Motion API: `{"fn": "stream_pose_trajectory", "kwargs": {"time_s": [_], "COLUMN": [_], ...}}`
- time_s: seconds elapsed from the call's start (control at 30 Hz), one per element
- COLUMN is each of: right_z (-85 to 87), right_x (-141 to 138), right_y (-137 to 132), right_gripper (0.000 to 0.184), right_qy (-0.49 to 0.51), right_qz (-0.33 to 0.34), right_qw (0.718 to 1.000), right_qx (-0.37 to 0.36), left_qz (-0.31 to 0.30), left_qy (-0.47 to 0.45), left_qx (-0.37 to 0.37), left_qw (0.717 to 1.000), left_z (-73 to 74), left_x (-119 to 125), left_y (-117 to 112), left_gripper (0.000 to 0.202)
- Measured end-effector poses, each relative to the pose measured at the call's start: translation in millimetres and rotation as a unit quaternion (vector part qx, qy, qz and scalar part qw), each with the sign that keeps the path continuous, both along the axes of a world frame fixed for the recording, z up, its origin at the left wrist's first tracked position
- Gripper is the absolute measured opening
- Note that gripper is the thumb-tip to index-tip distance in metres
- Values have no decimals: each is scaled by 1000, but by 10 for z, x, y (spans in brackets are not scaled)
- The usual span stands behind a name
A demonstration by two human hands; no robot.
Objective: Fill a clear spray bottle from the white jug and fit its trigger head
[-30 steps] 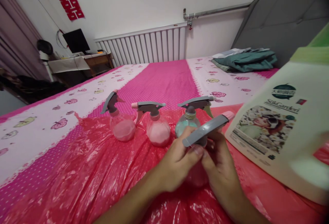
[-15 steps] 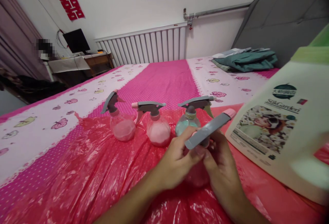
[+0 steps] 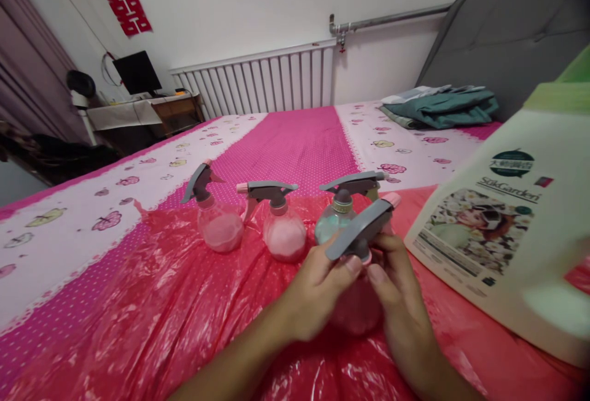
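Observation:
Between my two hands stands a pink spray bottle (image 3: 357, 306) with a grey trigger head (image 3: 364, 226) and a pink nozzle that points up and to the right. My left hand (image 3: 318, 293) is closed round the bottle's neck from the left, thumb just under the head. From the other side my right hand (image 3: 399, 303) grips the neck, its thumb near the left one. Just behind my hands is a spray bottle with green liquid (image 3: 327, 223), partly hidden. To the left stand two more spray bottles, a pink one (image 3: 284, 235) and another pink one (image 3: 220, 229).
A large white jug (image 3: 461, 284) with a green top stands close on the right. Red plastic sheeting (image 3: 184, 303) lies under the bottles on the patterned bed (image 3: 295, 143). Folded clothes (image 3: 442, 109) lie near the grey headboard (image 3: 507, 38). A radiator (image 3: 258, 78) runs along the wall.
The held bottle's trigger head has turned and tilted, and its nozzle has shifted left. Both thumbs are now by the neck, under the head. The other bottles have stayed in place.

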State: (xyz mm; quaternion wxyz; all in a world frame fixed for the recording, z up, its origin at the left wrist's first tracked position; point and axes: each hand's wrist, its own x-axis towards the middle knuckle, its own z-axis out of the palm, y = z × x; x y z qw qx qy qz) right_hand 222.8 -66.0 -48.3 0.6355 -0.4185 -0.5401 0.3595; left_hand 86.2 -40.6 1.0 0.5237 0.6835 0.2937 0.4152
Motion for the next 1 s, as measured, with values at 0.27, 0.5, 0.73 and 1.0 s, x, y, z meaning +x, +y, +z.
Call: {"fn": "stream_pose_trajectory", "kwargs": {"time_s": [0.27, 0.5, 0.73, 1.0], "right_z": [-99, 59, 171, 273], "right_x": [29, -103, -64, 46], "right_y": [-7, -34, 12, 67], "right_gripper": [20, 12, 24, 24], "right_qy": [-46, 68, 131, 21], "right_qz": [-101, -126, -121, -142], "right_qw": [992, 980, 982, 989], "right_qx": [63, 141, 67, 46], "left_qz": [-26, 2, 4, 33], "left_qy": [-14, 2, -2, -29], "left_qx": [15, -19, -11, 14], "left_qw": [999, 1000, 1000, 999], "left_z": [23, -59, -57, -81], "left_x": [7, -10, -8, -19], "left_y": [-8, 21, 0, -9], "left_gripper": [49, 49, 44, 40]}}
